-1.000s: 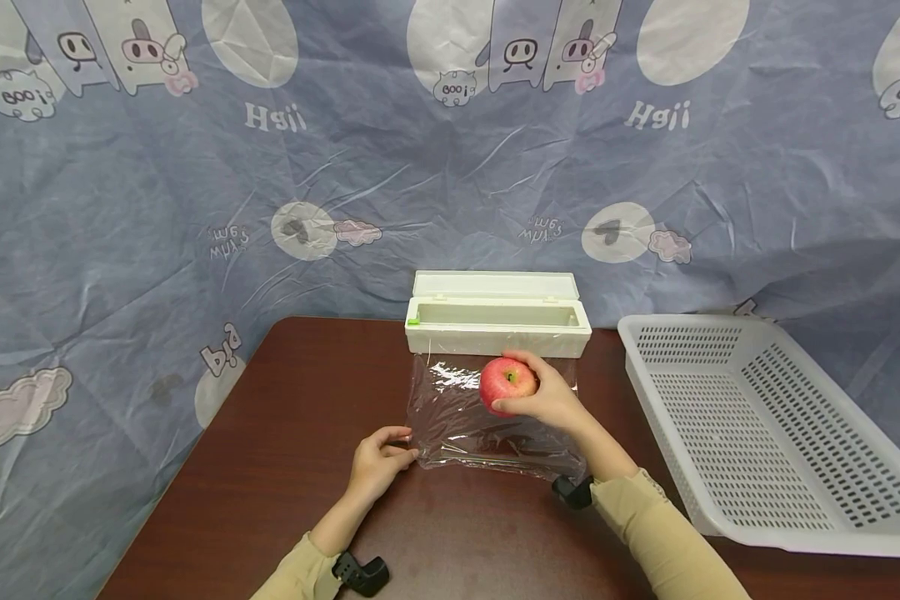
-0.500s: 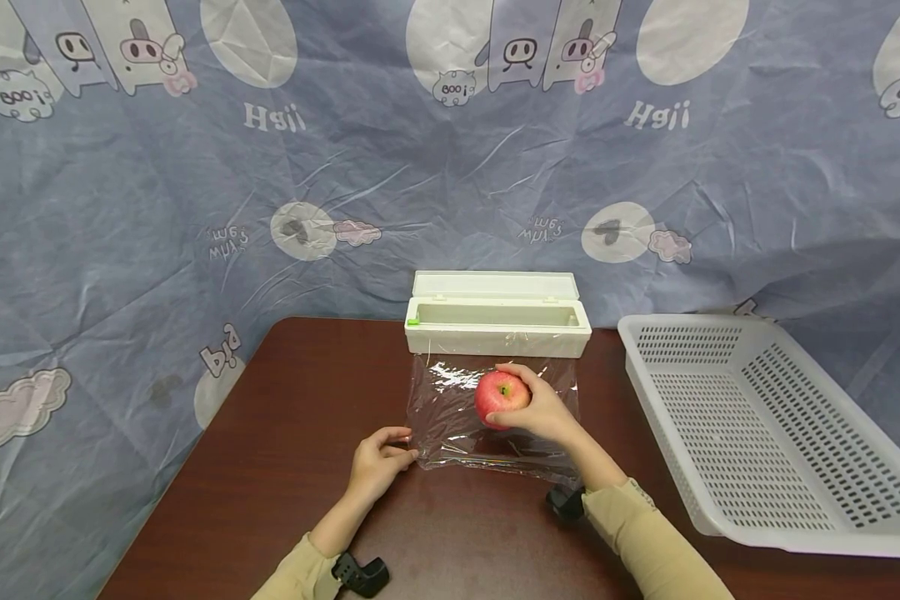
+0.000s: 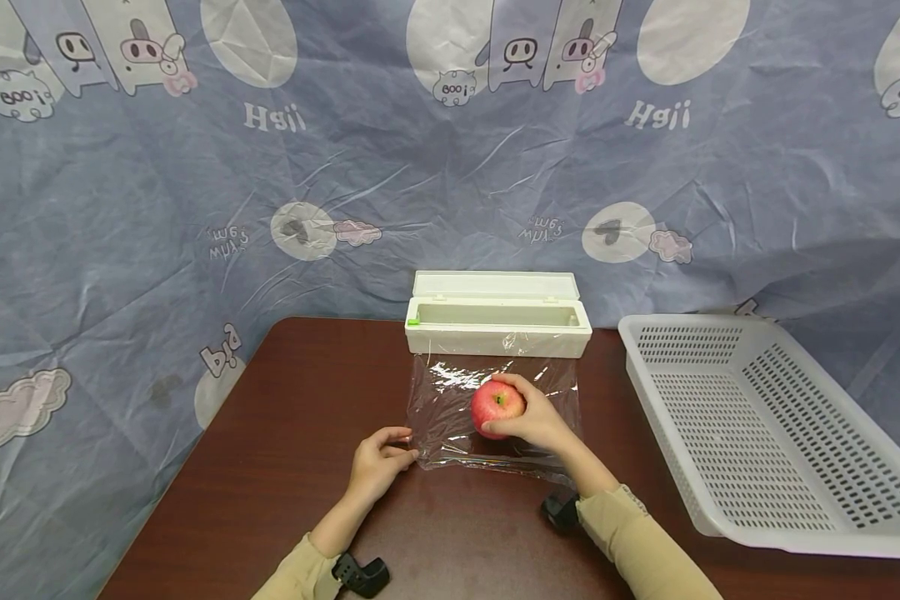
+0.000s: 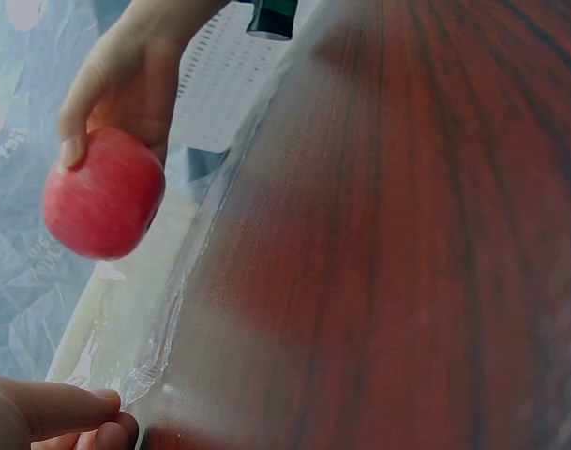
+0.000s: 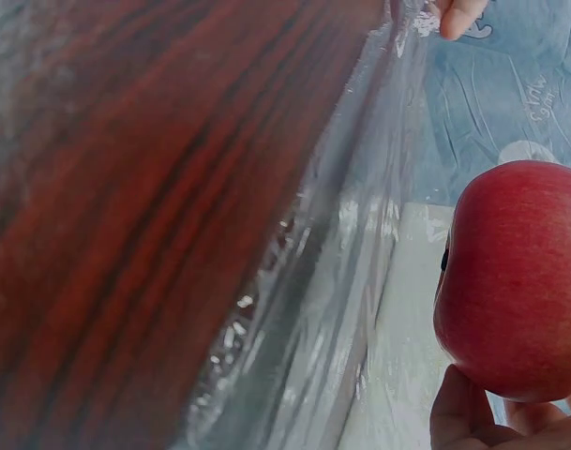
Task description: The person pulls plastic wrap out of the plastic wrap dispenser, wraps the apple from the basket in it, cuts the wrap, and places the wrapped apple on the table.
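My right hand point(image 3: 536, 423) grips a red apple point(image 3: 491, 408), thumb on the near side and fingers round the far side. It holds the apple over a clear sheet of plastic wrap point(image 3: 438, 400) near the middle of the table. In the left wrist view the apple point(image 4: 102, 202) hangs above the film's edge. My left hand point(image 3: 375, 467) pinches the sheet's near left corner between thumb and fingertips. The wrap runs back to a white cling film dispenser point(image 3: 498, 343) with its lid raised. Seen from the right wrist, the near edge of the film point(image 5: 346, 225) is bunched and wrinkled.
A white perforated plastic basket point(image 3: 832, 542) stands on the right of the dark wooden table point(image 3: 307, 392). A small green piece point(image 3: 413, 322) sits at the dispenser's left end. A printed blue-grey cloth point(image 3: 450, 167) hangs behind the table.
My right hand has brought the apple toward me and slightly left, over the nearer part of the film. My left hand stays at the corner.
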Motion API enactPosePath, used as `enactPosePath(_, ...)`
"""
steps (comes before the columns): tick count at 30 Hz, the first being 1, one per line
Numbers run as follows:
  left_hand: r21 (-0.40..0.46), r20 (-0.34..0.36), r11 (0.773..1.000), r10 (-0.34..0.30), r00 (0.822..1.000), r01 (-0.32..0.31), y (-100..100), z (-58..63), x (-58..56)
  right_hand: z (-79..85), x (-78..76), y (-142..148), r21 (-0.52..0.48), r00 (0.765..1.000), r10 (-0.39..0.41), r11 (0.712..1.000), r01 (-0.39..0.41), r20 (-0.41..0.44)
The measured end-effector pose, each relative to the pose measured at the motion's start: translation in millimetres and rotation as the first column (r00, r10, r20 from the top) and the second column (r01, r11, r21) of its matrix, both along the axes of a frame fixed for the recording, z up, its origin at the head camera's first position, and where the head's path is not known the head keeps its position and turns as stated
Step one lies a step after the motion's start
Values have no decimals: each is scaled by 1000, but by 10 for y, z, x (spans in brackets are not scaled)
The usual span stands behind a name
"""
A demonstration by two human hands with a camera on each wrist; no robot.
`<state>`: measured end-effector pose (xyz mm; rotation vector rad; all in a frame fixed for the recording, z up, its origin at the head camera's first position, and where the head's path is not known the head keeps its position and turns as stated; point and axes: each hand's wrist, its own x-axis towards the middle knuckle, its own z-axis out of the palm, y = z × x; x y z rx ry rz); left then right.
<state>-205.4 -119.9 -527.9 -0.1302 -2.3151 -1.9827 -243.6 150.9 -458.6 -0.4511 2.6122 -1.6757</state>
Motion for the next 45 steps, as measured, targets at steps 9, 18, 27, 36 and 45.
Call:
enactPosePath(9, 4, 2, 1000, 3, 1000, -3, 1, -13, -13, -69, 21, -11, 22, 1000, -6, 1000, 6, -2)
enactPosePath(18, 12, -5, 1000, -9, 1000, 9, 35, 177, 74, -143, 18, -7, 14, 1000, 10, 1000, -11, 10)
enactPosePath(27, -18, -21, 1000, -10, 1000, 10, 32, 182, 82, -179, 27, 1, 22, 999, -5, 1000, 4, 53)
enactPosePath(36, -36, -8, 999, 11, 1000, -11, 12, 12, 1, -218, 40, -5, 5, 998, 5, 1000, -6, 68)
enactPosePath(45, -11, -27, 1000, 0, 1000, 0, 16, 44, 22, -267, 35, 0, 1, 998, -8, 1000, 8, 70)
